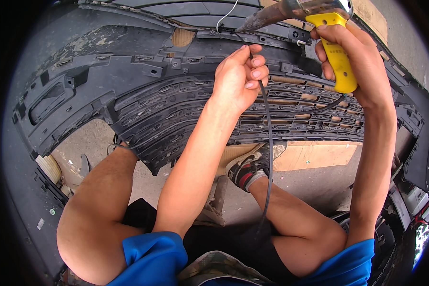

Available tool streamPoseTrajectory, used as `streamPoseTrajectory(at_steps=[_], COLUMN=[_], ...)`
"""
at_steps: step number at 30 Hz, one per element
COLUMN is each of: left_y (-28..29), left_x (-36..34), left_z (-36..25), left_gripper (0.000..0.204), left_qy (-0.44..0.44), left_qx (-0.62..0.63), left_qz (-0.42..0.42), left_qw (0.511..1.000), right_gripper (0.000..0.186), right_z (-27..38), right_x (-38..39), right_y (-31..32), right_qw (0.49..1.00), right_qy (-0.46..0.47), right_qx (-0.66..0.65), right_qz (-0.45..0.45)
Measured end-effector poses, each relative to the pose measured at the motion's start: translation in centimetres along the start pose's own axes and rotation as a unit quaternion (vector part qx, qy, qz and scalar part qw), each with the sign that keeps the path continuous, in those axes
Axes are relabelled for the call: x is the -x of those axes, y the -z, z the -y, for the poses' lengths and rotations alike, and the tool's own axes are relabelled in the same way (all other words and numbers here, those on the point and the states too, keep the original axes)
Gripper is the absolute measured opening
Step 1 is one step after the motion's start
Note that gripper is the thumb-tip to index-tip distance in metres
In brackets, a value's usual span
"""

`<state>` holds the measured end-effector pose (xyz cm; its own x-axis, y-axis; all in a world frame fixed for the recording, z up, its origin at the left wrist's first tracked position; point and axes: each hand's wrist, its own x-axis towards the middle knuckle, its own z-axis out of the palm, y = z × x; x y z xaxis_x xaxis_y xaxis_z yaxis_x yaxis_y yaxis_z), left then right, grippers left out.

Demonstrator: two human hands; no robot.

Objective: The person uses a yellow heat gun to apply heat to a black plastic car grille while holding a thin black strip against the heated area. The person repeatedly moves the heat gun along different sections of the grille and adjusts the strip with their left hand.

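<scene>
Head view, left to right. Grey plastic car bumper [81, 71] laid inner side up, curving from the left edge across the top to the right edge; honeycomb grille section [176, 109] set in its middle, mounting tabs along the upper rim. Left knee [95, 214] raised at lower left, just below the grille's lower edge. Left hand [238, 78] at centre, above the grille, fingertips [255, 62] pinched narrowly on a thin black plastic rod [270, 157]; rod trailing down from the pinch, past a sneaker [248, 169] resting on the concrete floor [319, 183], toward the lap. Cardboard sheet [314, 155] flat on the floor just beyond the shoe, under the bumper's lower edge. Right hand [352, 62] at upper right, closed fully around the yellow handle of a heat tool [336, 52]; metal barrel [271, 16] pointing left toward the bumper's upper rim, tip close to the left fingertips. Contact between tip and bumper not determinable. Black cable hanging from the handle base across the grille.
</scene>
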<state>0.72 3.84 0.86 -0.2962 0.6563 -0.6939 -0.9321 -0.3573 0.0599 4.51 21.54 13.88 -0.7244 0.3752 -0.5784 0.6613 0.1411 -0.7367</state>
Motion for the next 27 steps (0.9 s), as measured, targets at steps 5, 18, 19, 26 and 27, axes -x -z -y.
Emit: streamPoseTrajectory(at_steps=[5, 18, 19, 26, 27], left_y=[0.2, 1.0, 1.1, 1.0, 1.1], left_x=[0.4, 0.8, 0.8, 0.7, 0.7], left_z=[0.1, 0.0, 0.0, 0.1, 0.0], left_gripper=[0.023, 0.023, 0.023, 0.023, 0.023], left_qy=[0.003, 0.003, 0.003, 0.002, 0.003], left_qx=[-0.004, -0.007, -0.007, -0.005, -0.004], left_qz=[-0.010, -0.019, -0.017, -0.017, -0.017], left_qw=[1.000, 1.000, 1.000, 1.000, 1.000], right_gripper=[0.035, 0.037, 0.037, 0.036, 0.036], right_z=[0.0, -0.5, -0.5, -0.2, -0.3], right_x=[-0.1, -0.2, -0.2, -0.2, -0.2], right_y=[0.0, -0.1, -0.1, -0.1, -0.1], right_qw=[1.000, 1.000, 1.000, 1.000, 1.000], right_qy=[-0.011, -0.016, -0.016, -0.015, -0.014], right_qx=[-0.008, -0.009, -0.010, -0.005, -0.003], right_qz=[-0.001, 0.001, 0.002, -0.001, -0.002])
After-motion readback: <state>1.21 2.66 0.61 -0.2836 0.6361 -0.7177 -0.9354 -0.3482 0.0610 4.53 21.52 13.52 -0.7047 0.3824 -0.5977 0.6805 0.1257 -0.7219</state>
